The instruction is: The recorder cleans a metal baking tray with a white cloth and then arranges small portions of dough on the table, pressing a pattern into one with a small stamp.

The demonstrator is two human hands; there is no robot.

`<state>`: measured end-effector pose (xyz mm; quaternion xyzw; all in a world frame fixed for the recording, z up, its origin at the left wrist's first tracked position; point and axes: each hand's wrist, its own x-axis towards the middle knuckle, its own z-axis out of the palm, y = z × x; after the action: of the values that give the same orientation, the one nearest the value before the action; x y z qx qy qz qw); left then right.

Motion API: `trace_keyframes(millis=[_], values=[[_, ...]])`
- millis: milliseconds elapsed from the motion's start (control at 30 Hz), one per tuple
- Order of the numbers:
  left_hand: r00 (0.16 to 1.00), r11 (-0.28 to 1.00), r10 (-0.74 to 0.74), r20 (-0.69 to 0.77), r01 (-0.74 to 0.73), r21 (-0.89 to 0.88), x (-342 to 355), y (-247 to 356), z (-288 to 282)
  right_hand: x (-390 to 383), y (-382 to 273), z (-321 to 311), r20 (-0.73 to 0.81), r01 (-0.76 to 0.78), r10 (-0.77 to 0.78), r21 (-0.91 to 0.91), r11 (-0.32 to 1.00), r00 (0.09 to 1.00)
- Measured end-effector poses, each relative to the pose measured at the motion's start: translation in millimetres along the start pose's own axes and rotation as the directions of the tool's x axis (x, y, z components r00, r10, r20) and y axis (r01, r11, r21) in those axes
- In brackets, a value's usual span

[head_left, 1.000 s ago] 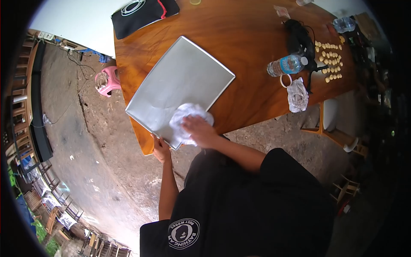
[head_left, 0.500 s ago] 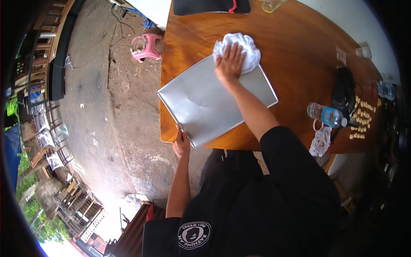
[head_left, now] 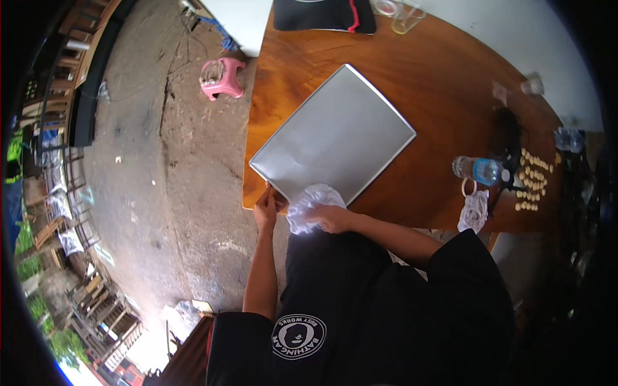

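A flat silver metal tray with a thin raised rim lies at a slant on the wooden table. My left hand pinches its near left edge close to the table's front corner. A bunched white cloth covers the tray's near corner and hangs partly past the table edge. My right hand grips this cloth from the right side, its fingertips sunk in the folds. The cloth hides the tray corner under it.
On the table's right are a water bottle, a crumpled clear plastic bag, rows of small pale pieces and a dark strap-like item. A black pouch and a glass lie far back. A pink stool stands on the floor.
My right hand has swept the cloth from the tray's far side to its near corner. The tray has turned a little. My left hand stays at the near left edge.
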<state>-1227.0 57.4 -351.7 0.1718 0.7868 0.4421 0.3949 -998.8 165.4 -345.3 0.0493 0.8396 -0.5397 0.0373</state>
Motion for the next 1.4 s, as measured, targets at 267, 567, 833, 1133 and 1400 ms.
trace_keyframes(millis=[267, 567, 833, 1133, 1400], values=[[0.868, 0.697, 0.313, -0.385, 0.065, 0.714, 28, 23, -1, -132, -47, -71, -0.330, -0.849, 0.829, 0.127, 0.512, 0.451], [0.962, 0.888, 0.252, -0.106, -0.187, 0.420, 100, -27, -82, -161, -77, -20, -0.531, -0.383, 0.847, 0.779, 0.497, 0.020], [0.919, 0.953, 0.279, -0.278, -0.301, -0.041, 90, 30, -261, -127, -50, -47, -0.523, 0.154, 0.835, 0.823, 0.547, -0.171], [0.348, 0.678, 0.729, -0.590, -0.482, 0.555, -77, 197, -493, 23, -25, -182, -0.967, -0.478, 0.184, 0.247, 0.843, -0.175], [0.165, 0.636, 0.772, -0.614, -0.191, 0.748, -221, 184, -558, 124, 122, -239, -0.969, -0.783, 0.245, 0.130, 0.609, 0.030]])
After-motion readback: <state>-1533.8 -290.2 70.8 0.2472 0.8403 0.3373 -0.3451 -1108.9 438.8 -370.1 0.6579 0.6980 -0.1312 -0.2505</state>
